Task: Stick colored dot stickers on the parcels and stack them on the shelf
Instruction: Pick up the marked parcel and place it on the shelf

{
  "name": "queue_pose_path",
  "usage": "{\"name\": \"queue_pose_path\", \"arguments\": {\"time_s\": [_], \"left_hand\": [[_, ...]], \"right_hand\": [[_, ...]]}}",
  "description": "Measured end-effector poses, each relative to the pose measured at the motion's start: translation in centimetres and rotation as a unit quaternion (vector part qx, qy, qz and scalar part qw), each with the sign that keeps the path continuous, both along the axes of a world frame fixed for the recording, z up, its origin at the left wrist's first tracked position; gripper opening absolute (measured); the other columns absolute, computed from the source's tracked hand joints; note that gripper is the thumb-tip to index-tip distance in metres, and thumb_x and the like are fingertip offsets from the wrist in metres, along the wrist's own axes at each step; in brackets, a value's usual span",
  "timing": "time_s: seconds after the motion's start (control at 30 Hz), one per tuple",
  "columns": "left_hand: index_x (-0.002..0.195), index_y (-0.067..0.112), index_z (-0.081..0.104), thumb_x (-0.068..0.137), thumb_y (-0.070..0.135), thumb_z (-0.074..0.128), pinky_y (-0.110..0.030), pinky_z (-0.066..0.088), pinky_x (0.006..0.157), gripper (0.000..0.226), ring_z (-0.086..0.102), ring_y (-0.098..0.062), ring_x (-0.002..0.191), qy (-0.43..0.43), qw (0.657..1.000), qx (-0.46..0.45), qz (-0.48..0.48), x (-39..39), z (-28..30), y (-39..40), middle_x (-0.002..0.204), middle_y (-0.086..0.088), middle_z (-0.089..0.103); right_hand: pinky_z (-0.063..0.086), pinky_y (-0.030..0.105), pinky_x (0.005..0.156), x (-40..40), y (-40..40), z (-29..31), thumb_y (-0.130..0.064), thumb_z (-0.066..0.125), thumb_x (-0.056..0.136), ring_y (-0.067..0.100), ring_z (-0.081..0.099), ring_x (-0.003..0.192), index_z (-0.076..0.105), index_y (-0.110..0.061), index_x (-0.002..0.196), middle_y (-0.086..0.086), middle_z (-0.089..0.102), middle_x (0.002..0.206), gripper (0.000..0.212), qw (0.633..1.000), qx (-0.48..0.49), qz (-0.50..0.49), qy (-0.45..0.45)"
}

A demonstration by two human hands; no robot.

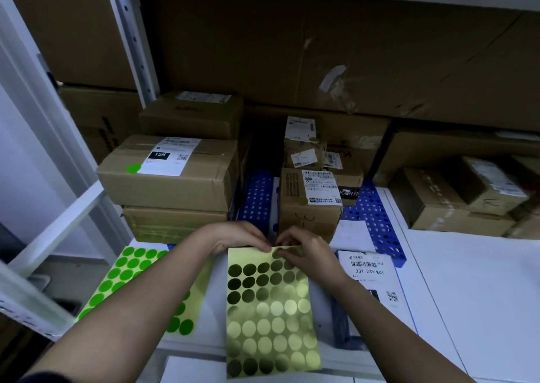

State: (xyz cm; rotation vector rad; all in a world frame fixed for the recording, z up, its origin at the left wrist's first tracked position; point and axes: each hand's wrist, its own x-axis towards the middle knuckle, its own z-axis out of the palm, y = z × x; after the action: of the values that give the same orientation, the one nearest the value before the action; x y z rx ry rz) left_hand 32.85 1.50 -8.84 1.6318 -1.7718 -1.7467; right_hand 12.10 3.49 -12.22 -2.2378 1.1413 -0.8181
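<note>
While 1 box (169,172) shows a green dot (133,168), your left hand (233,235) and right hand (306,248) pinch the gold sheet (270,309), peeling; other parcels remain.

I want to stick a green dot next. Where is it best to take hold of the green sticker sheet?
Grip the green sticker sheet at its far left corner, coming from the left side. That corner lies bare on the table, while the left forearm crosses its right part.

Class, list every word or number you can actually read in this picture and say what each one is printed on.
"15H": black patch on the white label of the big box with the green dot.
"231-239-K01": white label of the flat parcel by the right hand.
"KARR", cut off: black strip behind the small box.
All other labels and QR codes: too small or blurred.
</note>
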Motion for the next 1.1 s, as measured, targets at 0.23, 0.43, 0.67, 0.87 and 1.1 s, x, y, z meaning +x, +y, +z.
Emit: {"name": "queue_pose_path", "arguments": {"time_s": [0.23,0.43,0.67,0.87,1.1], "left_hand": [[0.098,0.015,0.069,0.087,0.025,0.065,-0.027,0.051,0.084,0.015,0.066,-0.014,0.090,0.020,0.999,0.025,0.018,-0.1,-0.2,0.0,0.095,-0.003,0.072],[0.094,0.010,0.068,0.089,0.017,0.061,-0.022,0.053,0.071,0.011,0.067,-0.013,0.078,0.063,0.995,0.066,0.040,0.0,0.1,0.1,0.086,-0.003,0.070],[0.100,0.006,0.068,0.089,0.015,0.061,-0.027,0.054,0.078,0.016,0.067,-0.018,0.086,0.089,0.990,0.095,0.050,0.3,-0.2,0.1,0.092,-0.008,0.071],[0.093,0.009,0.070,0.089,0.014,0.061,-0.025,0.053,0.071,0.011,0.068,-0.014,0.078,0.074,0.992,0.088,0.050,0.3,-0.2,0.3,0.084,-0.004,0.072],[0.108,0.010,0.069,0.089,0.020,0.061,-0.028,0.049,0.089,0.022,0.063,-0.017,0.098,-0.066,0.997,-0.041,0.013,-0.2,0.0,0.2,0.106,-0.006,0.069]], "right_hand": [[0.048,0.023,0.072,0.1,0.3,-0.3,-0.035,0.058,0.085,0.005,0.060,0.086,0.064,-0.026,0.100,-0.010,0.059,0.096,0.019,0.992,-0.121,0.023,0.031],[0.051,0.025,0.069,-0.1,0.0,-1.0,-0.031,0.060,0.088,0.012,0.061,0.081,0.072,-0.024,0.102,-0.005,0.060,0.092,0.021,0.982,-0.191,0.010,0.013],[0.043,0.026,0.069,-0.3,0.3,-1.5,-0.028,0.064,0.090,0.013,0.059,0.083,0.073,-0.024,0.104,-0.005,0.062,0.096,0.017,0.954,-0.297,-0.009,0.041],[0.033,0.024,0.068,-0.1,0.2,-1.2,-0.029,0.062,0.091,0.013,0.059,0.081,0.073,-0.024,0.097,-0.007,0.065,0.097,0.013,0.942,-0.330,-0.002,0.062],[0.031,0.023,0.067,0.5,0.0,-1.4,-0.029,0.063,0.084,0.013,0.059,0.078,0.068,-0.021,0.081,-0.007,0.064,0.094,0.011,0.953,-0.295,0.000,0.074]]}}
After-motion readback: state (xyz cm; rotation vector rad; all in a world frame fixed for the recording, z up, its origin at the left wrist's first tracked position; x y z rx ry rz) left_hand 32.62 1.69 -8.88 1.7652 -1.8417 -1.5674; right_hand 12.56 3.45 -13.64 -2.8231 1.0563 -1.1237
